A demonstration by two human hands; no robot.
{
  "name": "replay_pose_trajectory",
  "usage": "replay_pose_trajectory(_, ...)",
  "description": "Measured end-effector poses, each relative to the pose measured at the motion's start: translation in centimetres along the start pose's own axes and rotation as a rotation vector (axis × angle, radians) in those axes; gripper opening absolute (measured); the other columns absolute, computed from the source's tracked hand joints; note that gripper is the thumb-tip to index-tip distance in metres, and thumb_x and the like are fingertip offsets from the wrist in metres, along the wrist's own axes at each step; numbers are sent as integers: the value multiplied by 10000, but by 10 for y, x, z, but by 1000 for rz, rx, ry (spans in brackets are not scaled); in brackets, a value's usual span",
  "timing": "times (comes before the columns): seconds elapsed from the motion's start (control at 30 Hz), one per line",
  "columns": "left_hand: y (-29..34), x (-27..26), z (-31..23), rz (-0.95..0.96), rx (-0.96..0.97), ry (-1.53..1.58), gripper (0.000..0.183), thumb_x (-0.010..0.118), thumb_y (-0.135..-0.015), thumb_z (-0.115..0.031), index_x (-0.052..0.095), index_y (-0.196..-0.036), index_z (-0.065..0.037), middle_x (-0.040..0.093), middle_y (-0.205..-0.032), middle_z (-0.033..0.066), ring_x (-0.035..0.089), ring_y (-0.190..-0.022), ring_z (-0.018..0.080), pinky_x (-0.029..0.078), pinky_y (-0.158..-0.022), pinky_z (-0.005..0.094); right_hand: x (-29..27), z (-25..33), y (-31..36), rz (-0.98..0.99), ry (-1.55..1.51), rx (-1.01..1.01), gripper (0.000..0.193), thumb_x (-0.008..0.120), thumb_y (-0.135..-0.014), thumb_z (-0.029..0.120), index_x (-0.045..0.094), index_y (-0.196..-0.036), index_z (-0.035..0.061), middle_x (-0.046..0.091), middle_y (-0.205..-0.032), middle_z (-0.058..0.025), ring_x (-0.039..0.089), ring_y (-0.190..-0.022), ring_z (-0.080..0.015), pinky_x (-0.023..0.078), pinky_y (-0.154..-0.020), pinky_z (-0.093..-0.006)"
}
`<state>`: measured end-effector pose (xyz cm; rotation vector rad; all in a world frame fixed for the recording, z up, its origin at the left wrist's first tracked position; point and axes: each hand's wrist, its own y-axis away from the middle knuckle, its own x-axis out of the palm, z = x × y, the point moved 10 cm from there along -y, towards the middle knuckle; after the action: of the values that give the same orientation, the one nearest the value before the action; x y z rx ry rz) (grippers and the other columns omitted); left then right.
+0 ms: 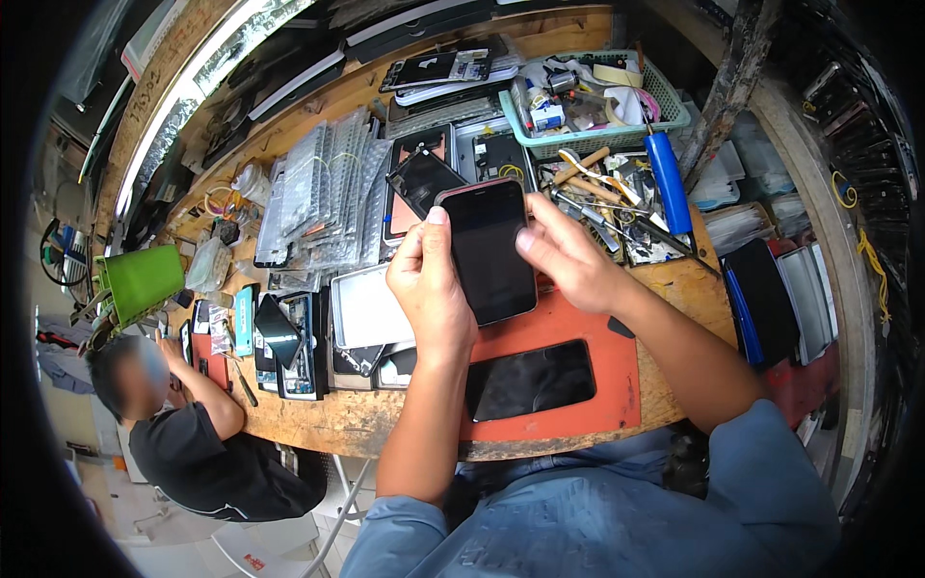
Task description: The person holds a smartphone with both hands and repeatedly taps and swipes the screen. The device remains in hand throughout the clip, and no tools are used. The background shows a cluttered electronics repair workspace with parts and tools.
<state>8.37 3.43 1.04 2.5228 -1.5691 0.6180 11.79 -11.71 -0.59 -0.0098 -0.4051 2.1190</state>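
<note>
Between my two hands is a dark smartphone (pixel 489 255), its black screen facing up toward me. My left hand (pixel 434 279) wraps round its left edge, with the thumb resting near the upper left corner. My right hand (pixel 570 255) grips the right edge, its thumb lying over the side of the screen and fingers behind. Below the held phone, a second black phone screen (pixel 532 380) lies flat on the orange-red work mat (pixel 612 361). Whether the held phone's display is lit, I cannot tell; it looks dark.
A green basket (pixel 549 144) of small supplies stands at the back. Beside it lie tools and a blue-handled tool (pixel 668 183). Stacked bubble-wrap packets (pixel 323 183) and a white tray (pixel 369 308) fill the left. At far left, another person (pixel 217 443) sits working.
</note>
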Motion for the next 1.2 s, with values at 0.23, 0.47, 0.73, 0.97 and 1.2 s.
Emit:
replay_pose_trajectory(0.23, -4, 5, -3, 29, 14, 32, 240, 621, -1033, -193, 673, -870, -24, 644, -823, -15, 542, -726, 29, 461, -664, 204, 5, 7, -1, 86, -40, 47, 374, 534, -1022, 142, 440, -1356, 3, 646, -1071, -92, 591, -967, -121, 490, -864, -303)
replay_pose_trajectory(0.47, -4, 6, -2, 20, 3, 26, 256, 621, -1033, -194, 655, -830, -40, 609, -786, -35, 500, -695, 19, 422, -624, 193, 3, 6, 2, 138, 104, 57, 533, 609, -939, 59, 384, -1422, 37, 646, -1102, -65, 597, -995, -112, 482, -855, -285)
replay_pose_trajectory(0.73, -4, 10, -5, 35, 16, 48, 276, 609, -1038, -193, 648, -811, -42, 603, -775, -36, 489, -676, 20, 406, -603, 196, 0, 3, 0, 87, 123, 45, 502, 625, -896, 10, 418, -1352, 42, 631, -990, -29, 562, -865, -85, 457, -739, -260)
replay_pose_trajectory(0.97, -5, 6, -4, 32, 14, 51, 270, 606, -1039, -188, 655, -825, -31, 607, -781, -30, 493, -687, 22, 408, -613, 196, 2, 9, 0, 101, 120, 33, 494, 606, -884, 0, 428, -1343, 41, 635, -997, -30, 563, -861, -80, 450, -732, -257)
replay_pose_trajectory(1.2, -1, 12, -6, 3, 8, 37, 262, 608, -1037, -180, 651, -824, -34, 599, -775, -33, 487, -680, 21, 412, -607, 199, -3, 0, 1, 61, 115, 48, 446, 622, -942, 63, 446, -1351, 22, 662, -1064, -55, 604, -954, -91, 484, -817, -268)
